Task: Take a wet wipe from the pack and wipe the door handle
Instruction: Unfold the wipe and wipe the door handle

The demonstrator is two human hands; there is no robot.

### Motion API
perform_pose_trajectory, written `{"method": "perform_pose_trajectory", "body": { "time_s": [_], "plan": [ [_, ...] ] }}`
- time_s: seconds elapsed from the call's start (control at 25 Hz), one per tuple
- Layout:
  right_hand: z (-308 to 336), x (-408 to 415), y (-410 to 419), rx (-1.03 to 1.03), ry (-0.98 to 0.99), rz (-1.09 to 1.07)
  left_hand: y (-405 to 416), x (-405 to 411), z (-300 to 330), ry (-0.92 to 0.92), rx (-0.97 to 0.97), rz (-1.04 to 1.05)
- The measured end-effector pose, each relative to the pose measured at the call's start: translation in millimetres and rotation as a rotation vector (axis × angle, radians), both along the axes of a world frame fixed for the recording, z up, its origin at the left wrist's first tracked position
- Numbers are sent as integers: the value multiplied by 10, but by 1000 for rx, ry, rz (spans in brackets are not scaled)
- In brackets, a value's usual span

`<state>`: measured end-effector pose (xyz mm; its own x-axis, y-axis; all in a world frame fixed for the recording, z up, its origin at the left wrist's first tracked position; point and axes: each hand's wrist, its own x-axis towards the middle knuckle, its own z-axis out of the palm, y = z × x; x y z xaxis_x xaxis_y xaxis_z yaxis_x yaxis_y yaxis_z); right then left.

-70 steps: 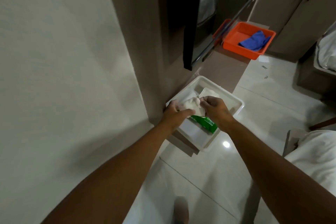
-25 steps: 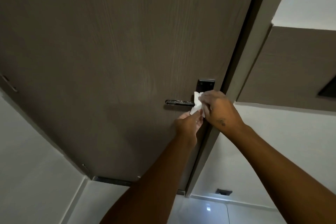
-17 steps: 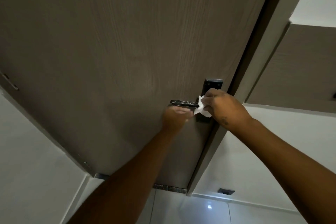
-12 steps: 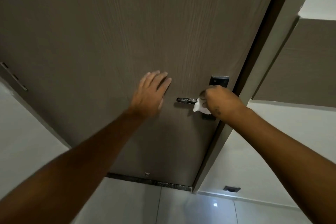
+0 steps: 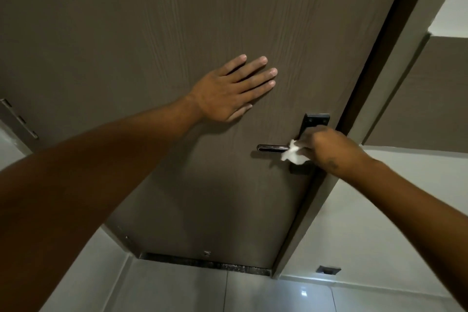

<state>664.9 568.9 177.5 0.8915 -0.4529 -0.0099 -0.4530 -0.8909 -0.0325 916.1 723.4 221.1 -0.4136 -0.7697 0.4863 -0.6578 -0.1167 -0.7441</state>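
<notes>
Bunched in the closed right hand (image 5: 326,149), the wipe (image 5: 293,154) presses on the handle (image 5: 272,148) where lever meets plate, while the left hand (image 5: 228,94), flat, open and empty, braces the door (image 5: 152,33), likely to steady it against rubbing.

Bare forearms, no sleeves; small dark mark on right hand (image 5: 329,149).

The left hand (image 5: 228,94) lay flat, fingers spread, on the brown door (image 5: 152,33) at frame centre. Lower right, the right hand (image 5: 326,149) pressed a white wet wipe (image 5: 293,153) against the door handle (image 5: 272,148).
</notes>
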Motion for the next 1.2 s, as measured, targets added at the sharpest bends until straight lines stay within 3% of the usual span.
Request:
{"method": "perform_pose_trajectory", "body": {
  "time_s": [0.24,0.48,0.52,0.56,0.64,0.68,0.84,0.92,1.08,1.2],
  "plan": [
    [-231,306,475,-92,-172,269,-85,44,-50,-36,-37,-31],
    [-363,344,731,-336,-366,315,-117,61,-50,-61,-77,-85],
    [-435,229,660,-258,-492,254,-119,73,-58,-62,-84,-90],
    [-493,75,594,-54,-670,108,-116,88,-62,-64,-87,-92],
    [-602,-183,480,533,-982,-256,-130,107,-64,-80,-98,-98],
    [-645,-231,430,719,-1089,-377,-133,102,-58,-86,-105,-103],
    [-702,-181,469,840,-1401,-486,-131,112,-53,-92,-102,-119],
    [-757,-78,638,823,-1408,-423,-139,105,-57,-97,-99,-116],
    [-816,366,1146,960,-1143,-324,-156,113,-70,-84,-88,-125],
    [-835,404,1173,738,-1067,-277,-145,144,-71,-86,-90,-147]
  ]
}}
